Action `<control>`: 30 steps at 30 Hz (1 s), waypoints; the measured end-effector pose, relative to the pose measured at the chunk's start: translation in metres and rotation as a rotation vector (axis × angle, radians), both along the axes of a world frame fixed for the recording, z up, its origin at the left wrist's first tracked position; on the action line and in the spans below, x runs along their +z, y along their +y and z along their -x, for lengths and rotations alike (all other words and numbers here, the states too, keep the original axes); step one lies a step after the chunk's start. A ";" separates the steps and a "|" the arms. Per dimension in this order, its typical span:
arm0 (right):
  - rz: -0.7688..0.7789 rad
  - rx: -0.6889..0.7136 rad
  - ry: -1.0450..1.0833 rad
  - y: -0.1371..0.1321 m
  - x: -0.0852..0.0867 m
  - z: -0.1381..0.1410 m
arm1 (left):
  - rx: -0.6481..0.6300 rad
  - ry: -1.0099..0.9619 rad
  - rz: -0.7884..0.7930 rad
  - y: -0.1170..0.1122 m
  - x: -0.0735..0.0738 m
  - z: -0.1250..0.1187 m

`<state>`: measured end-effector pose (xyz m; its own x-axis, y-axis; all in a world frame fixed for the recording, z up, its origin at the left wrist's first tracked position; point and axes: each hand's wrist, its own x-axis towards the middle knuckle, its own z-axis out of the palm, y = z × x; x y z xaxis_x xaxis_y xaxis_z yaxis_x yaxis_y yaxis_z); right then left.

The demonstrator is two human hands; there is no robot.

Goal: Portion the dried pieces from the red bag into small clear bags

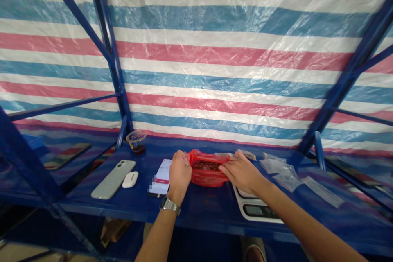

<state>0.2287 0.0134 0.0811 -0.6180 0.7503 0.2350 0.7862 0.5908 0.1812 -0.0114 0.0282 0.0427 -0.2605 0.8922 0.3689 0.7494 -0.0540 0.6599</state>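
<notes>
Currently the left hand (pixel 179 174) pinches the red bag (pixel 208 180) mouth, the right hand (pixel 241 172) lies half-open against its side; a slipped pinch could spill the dark bits (pixel 206 166)

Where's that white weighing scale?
In the head view, the white digital scale sits at the front of the blue shelf, right of centre, just below the red plastic bag and the person's right hand.

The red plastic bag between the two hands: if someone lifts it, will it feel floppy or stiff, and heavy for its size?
The thin red plastic bag will probably feel floppy, since it creases around the left hand and right hand. The dark lumpy contents may make it heavy for its size, and could spill from its open top.
</notes>
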 end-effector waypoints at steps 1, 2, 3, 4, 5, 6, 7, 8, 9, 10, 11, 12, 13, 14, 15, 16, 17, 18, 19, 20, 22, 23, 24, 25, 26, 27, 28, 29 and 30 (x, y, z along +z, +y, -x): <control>-0.025 -0.041 -0.038 0.001 0.004 -0.001 | 0.021 -0.009 -0.021 -0.001 0.002 0.002; -0.042 -0.079 -0.069 0.002 0.008 -0.001 | 0.033 -0.015 -0.040 -0.003 0.003 0.002; -0.046 -0.110 -0.090 0.001 0.012 -0.001 | 0.037 -0.019 -0.056 -0.005 0.004 0.002; -0.034 -0.130 -0.100 0.000 0.015 0.001 | 0.035 -0.019 -0.067 -0.008 0.003 0.001; -0.012 -0.139 -0.093 -0.001 0.016 0.003 | 0.029 -0.015 -0.071 -0.012 0.002 0.000; 0.015 -0.139 -0.064 -0.003 0.016 0.007 | 0.020 -0.010 -0.066 -0.016 0.000 -0.002; 0.044 -0.127 -0.016 -0.004 0.014 0.013 | 0.011 -0.004 -0.052 -0.019 -0.002 -0.004; 0.075 -0.107 0.046 -0.006 0.011 0.019 | 0.005 -0.005 -0.031 -0.022 -0.005 -0.006; 0.104 -0.087 0.113 -0.006 0.007 0.026 | -0.001 -0.011 -0.011 -0.025 -0.008 -0.008; 0.133 -0.078 0.177 -0.006 0.002 0.033 | -0.007 -0.021 0.008 -0.026 -0.012 -0.010; 0.160 -0.082 0.224 -0.005 -0.004 0.040 | -0.013 -0.035 0.026 -0.027 -0.014 -0.011; 0.181 -0.101 0.253 -0.004 -0.010 0.046 | -0.017 -0.044 0.042 -0.028 -0.017 -0.011; 0.194 -0.124 0.271 -0.002 -0.015 0.051 | -0.021 -0.048 0.055 -0.028 -0.019 -0.012; 0.199 -0.146 0.288 0.000 -0.020 0.055 | -0.020 -0.048 0.069 -0.028 -0.020 -0.012; 0.201 -0.159 0.309 0.002 -0.023 0.057 | -0.018 -0.049 0.087 -0.028 -0.020 -0.013; 0.204 -0.164 0.339 0.003 -0.027 0.058 | -0.013 -0.054 0.105 -0.028 -0.020 -0.013; 0.208 -0.161 0.375 0.004 -0.029 0.057 | -0.010 -0.063 0.121 -0.029 -0.020 -0.014; 0.215 -0.156 0.409 0.005 -0.031 0.056 | -0.010 -0.077 0.135 -0.030 -0.019 -0.015; 0.223 -0.150 0.432 0.006 -0.033 0.055 | -0.010 -0.093 0.153 -0.031 -0.018 -0.015; 0.233 -0.143 0.442 0.006 -0.034 0.055 | -0.009 -0.108 0.171 -0.032 -0.017 -0.016; 0.260 -0.127 0.433 0.007 -0.036 0.055 | -0.005 -0.139 0.198 -0.033 -0.016 -0.017; 0.272 -0.122 0.421 0.007 -0.037 0.055 | -0.004 -0.163 0.203 -0.033 -0.017 -0.017; 0.279 -0.123 0.407 0.008 -0.036 0.056 | -0.005 -0.200 0.200 -0.032 -0.017 -0.017; 0.275 -0.129 0.392 0.008 -0.034 0.056 | -0.008 -0.246 0.188 -0.030 -0.018 -0.017; 0.253 -0.146 0.373 0.008 -0.032 0.055 | -0.013 -0.293 0.170 -0.028 -0.019 -0.016; 0.215 -0.174 0.347 0.008 -0.028 0.054 | -0.018 -0.335 0.152 -0.025 -0.020 -0.016; 0.167 -0.212 0.315 0.009 -0.025 0.052 | -0.021 -0.367 0.134 -0.022 -0.020 -0.015; 0.118 -0.254 0.276 0.009 -0.021 0.050 | -0.021 -0.387 0.119 -0.020 -0.020 -0.014; 0.078 -0.298 0.236 0.009 -0.017 0.047 | -0.023 -0.396 0.105 -0.017 -0.020 -0.014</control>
<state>0.1820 0.0227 0.0641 -0.3062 0.9099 0.2798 0.9402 0.3352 -0.0612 0.0023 0.0107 0.0228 -0.3439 0.9268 0.1510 0.4360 0.0151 0.8998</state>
